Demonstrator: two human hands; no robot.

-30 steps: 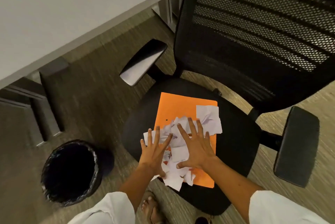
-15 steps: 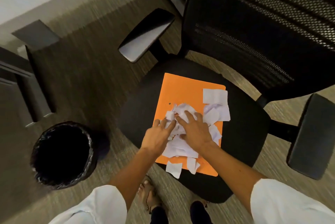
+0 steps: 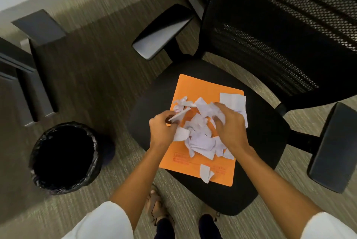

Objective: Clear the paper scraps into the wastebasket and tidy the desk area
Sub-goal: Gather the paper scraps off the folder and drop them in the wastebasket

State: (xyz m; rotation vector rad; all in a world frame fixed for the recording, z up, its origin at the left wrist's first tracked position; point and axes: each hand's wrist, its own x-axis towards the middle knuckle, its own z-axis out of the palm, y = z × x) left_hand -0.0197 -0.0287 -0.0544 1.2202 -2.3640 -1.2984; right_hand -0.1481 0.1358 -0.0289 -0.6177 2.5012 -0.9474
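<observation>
Left hand (image 3: 163, 129) curled over the near-left part of the scrap pile, fingers and thumb pinching a folded white strip (image 3: 178, 116) that pokes up and away from the knuckles. Right hand (image 3: 229, 124) bent down onto the far-right part of the pile, fingers closed around a crumpled wad (image 3: 207, 108) of white paper. Between and below both hands, loose paper scraps (image 3: 201, 142) heaped on an orange folder (image 3: 193, 88), itself lying flat on the black seat (image 3: 266, 138) of a mesh-backed office chair (image 3: 280, 35). One flat white piece (image 3: 232, 100) at the folder's far-right corner, just past the right hand; one stray scrap (image 3: 205, 173) alone near the folder's front edge. Wastebasket (image 3: 38, 177) lined with a black bag on the carpet to the left of the chair, apart from the seat, mouth open upward (interior too dark to read). White sleeves (image 3: 104, 223) at the bottom edge, sandalled foot (image 3: 154, 206) below the seat's front. Grey desk leg (image 3: 38, 26) at far left.
</observation>
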